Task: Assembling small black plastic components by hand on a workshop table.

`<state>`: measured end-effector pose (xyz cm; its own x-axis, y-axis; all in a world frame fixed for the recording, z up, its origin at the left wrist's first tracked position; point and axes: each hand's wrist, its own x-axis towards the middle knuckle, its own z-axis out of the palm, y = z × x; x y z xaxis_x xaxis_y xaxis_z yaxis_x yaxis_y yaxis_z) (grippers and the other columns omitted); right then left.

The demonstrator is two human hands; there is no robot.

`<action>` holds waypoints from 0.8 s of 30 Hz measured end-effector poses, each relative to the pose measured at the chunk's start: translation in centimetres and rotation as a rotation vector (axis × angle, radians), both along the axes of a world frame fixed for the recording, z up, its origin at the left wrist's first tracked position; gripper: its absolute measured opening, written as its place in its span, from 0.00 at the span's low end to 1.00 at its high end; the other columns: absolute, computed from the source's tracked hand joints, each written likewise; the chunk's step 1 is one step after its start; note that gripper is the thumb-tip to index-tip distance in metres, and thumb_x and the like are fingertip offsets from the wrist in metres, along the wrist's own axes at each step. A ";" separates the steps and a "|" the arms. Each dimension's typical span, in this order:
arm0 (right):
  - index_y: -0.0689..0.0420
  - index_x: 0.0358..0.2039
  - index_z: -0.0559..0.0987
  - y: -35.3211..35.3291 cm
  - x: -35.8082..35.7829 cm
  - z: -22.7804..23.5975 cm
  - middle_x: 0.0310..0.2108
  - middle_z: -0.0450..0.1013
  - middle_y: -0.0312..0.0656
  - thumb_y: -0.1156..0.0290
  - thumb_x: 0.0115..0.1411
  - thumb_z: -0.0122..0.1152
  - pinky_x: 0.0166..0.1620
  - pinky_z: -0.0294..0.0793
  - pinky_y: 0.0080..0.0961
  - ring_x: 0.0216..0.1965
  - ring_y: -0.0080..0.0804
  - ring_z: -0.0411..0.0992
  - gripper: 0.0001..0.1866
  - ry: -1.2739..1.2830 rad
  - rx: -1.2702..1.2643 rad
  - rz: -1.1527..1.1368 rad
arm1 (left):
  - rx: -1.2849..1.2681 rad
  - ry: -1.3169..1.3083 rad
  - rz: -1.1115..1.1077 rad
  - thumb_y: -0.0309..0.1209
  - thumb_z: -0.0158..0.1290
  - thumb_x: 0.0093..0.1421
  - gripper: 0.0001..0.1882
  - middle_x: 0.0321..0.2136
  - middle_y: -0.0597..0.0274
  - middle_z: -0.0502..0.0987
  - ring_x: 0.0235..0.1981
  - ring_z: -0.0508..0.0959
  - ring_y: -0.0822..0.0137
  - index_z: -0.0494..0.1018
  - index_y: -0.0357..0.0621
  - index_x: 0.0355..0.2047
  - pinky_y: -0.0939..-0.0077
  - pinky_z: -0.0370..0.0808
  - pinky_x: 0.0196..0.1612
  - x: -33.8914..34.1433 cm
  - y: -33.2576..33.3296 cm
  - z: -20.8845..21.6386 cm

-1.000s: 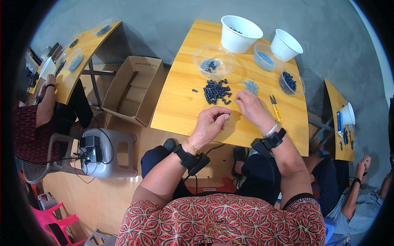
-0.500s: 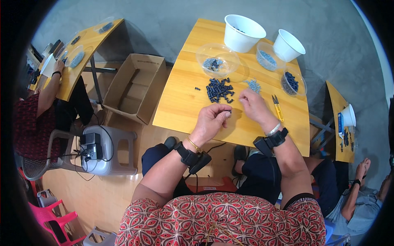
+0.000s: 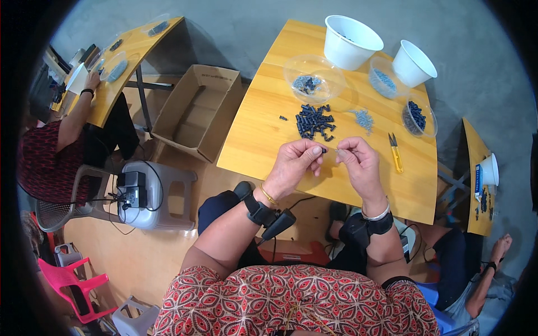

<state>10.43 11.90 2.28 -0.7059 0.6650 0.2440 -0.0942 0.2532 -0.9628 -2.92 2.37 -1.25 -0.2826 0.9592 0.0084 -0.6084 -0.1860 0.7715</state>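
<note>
Above the near edge of the wooden table (image 3: pixel 252 140), my two hands are close together, fingertips almost meeting. My left hand (image 3: pixel 292 163) pinches a small black plastic part (image 3: pixel 324 150) between thumb and index finger. Facing it, my right hand (image 3: pixel 360 162) is closed in a pinch on a tiny thin piece (image 3: pixel 337 150), too small to make out. Just beyond my left hand lies a heap of black plastic parts (image 3: pixel 314 122). A smaller heap of tiny grey-blue pieces (image 3: pixel 362 119) lies beyond my right hand, with yellow-handled snips (image 3: pixel 395 154) to its right.
At the table's back stand white buckets (image 3: pixel 350 53) (image 3: pixel 412 67) and clear bowls (image 3: pixel 330 96) (image 3: pixel 383 84) (image 3: pixel 417 120) of small parts. An open cardboard box (image 3: pixel 193 112) is left of the table. Co-workers (image 3: pixel 61 140) (image 3: pixel 496 269) sit at tables on both sides.
My right hand has come back from the grey-blue heap toward my left hand, now pinching a tiny piece. The table and surroundings have shifted right in the view.
</note>
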 end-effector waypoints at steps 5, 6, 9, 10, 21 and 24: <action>0.61 0.29 0.70 -0.4 -0.5 -0.5 0.24 0.68 0.33 0.81 0.55 0.51 0.30 0.66 0.14 0.25 0.17 0.64 0.02 0.028 0.083 0.013 | -0.026 -0.035 0.032 0.27 0.47 0.59 0.07 0.21 0.62 0.72 0.21 0.70 0.74 0.73 0.35 0.32 0.80 0.70 0.24 0.0 -0.1 0.4; 0.61 0.29 0.70 -0.4 -0.6 -0.6 0.24 0.68 0.33 0.81 0.55 0.51 0.30 0.66 0.14 0.25 0.17 0.64 0.02 0.030 0.079 0.013 | -0.029 -0.033 0.032 0.27 0.47 0.59 0.07 0.21 0.62 0.72 0.21 0.70 0.74 0.73 0.35 0.32 0.80 0.70 0.24 0.0 -0.1 0.3; 0.61 0.29 0.70 -0.5 -0.7 -0.5 0.23 0.67 0.34 0.81 0.54 0.52 0.30 0.66 0.16 0.25 0.19 0.65 0.02 0.025 0.184 -0.054 | -0.045 -0.039 0.039 0.26 0.47 0.59 0.07 0.21 0.61 0.72 0.20 0.70 0.73 0.73 0.35 0.31 0.80 0.70 0.23 0.1 -0.2 0.3; 0.61 0.29 0.70 -0.5 -0.8 -0.3 0.23 0.67 0.36 0.82 0.54 0.52 0.29 0.66 0.16 0.25 0.21 0.66 0.03 0.022 0.229 -0.053 | -0.043 -0.013 0.046 0.27 0.47 0.59 0.07 0.21 0.61 0.72 0.20 0.70 0.73 0.72 0.36 0.31 0.80 0.70 0.23 0.1 -0.2 0.3; 0.60 0.28 0.70 -0.9 -1.2 0.3 0.23 0.68 0.42 0.84 0.51 0.52 0.28 0.68 0.22 0.24 0.33 0.69 0.05 0.004 0.478 -0.042 | -0.068 0.072 0.098 0.27 0.48 0.58 0.06 0.20 0.62 0.72 0.19 0.69 0.74 0.72 0.36 0.29 0.80 0.70 0.22 0.5 -0.3 0.4; 0.60 0.28 0.70 -0.9 -1.3 0.0 0.23 0.68 0.42 0.84 0.50 0.53 0.28 0.68 0.23 0.24 0.34 0.69 0.05 0.030 0.536 -0.058 | -0.051 0.077 0.096 0.26 0.49 0.58 0.06 0.20 0.62 0.72 0.18 0.69 0.74 0.72 0.36 0.29 0.80 0.71 0.22 0.4 -0.3 0.3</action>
<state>9.08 10.99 2.28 -0.6589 0.4792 0.5798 -0.0913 0.7141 -0.6940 -2.50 2.05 -0.98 -0.3732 0.9276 -0.0151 -0.5287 -0.1993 0.8251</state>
